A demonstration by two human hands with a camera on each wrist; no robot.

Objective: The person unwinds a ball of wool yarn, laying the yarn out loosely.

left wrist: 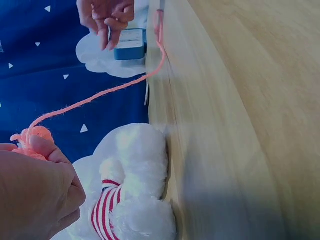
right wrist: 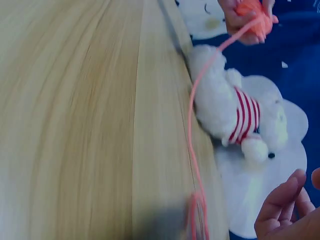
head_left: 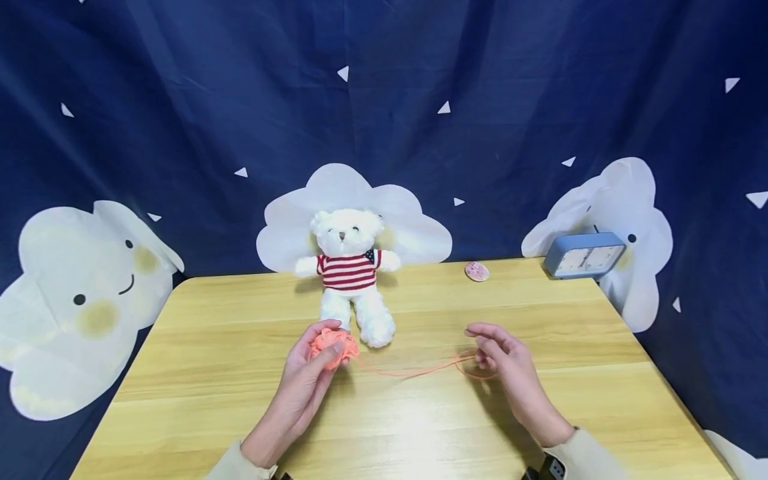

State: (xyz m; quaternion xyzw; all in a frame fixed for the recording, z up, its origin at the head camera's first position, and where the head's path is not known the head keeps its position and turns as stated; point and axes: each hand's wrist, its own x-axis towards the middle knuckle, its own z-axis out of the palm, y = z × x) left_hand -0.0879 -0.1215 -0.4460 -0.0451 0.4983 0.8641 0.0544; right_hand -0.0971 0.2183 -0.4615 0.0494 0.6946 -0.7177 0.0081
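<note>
My left hand [head_left: 309, 370] grips a small ball of coral-orange yarn [head_left: 333, 348], thumb across its front and fingers behind. A loose strand [head_left: 405, 373] runs from the ball down to the tabletop and ends in a loop [right wrist: 198, 212] on the wood. My right hand [head_left: 509, 365] hovers above that loop with loosely bent fingers and holds nothing; in the right wrist view it stands apart from the yarn. Just beyond the left hand sits a white teddy bear [head_left: 349, 273] in a red-and-white striped shirt, one leg partly hidden by that hand.
At the back of the wooden table [head_left: 228, 333] lies a round pink patterned disc [head_left: 477, 271]. A blue clock [head_left: 585, 255] stands at the far right corner. Behind the table hangs a dark blue curtain [head_left: 396, 133] with white clouds and triangles.
</note>
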